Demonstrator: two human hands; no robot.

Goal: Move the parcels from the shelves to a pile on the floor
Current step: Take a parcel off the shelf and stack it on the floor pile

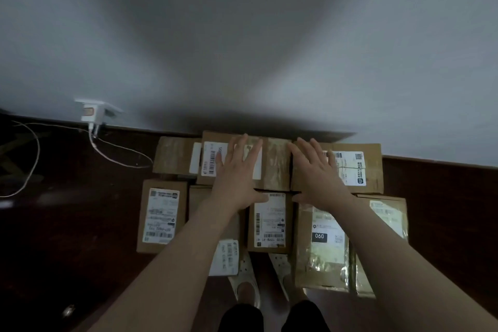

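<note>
Several brown cardboard parcels with white labels lie packed together on the dark floor against a pale wall. My left hand (237, 172) is spread flat, fingers straight, over the back middle parcel (275, 164). My right hand (318, 170) is spread the same way over the back right parcel (358, 167). Neither hand holds anything. In front lie a small parcel (270, 221) between my wrists, a tape-wrapped parcel marked 060 (320, 248) under my right forearm, and a left parcel (161, 215). No shelves are in view.
A white wall plug (93, 112) with a thin cable (118, 153) trailing over the floor sits at the left. My feet in pale shoes (246, 280) stand right behind the parcels. Dark bare floor (67, 237) stretches to the left.
</note>
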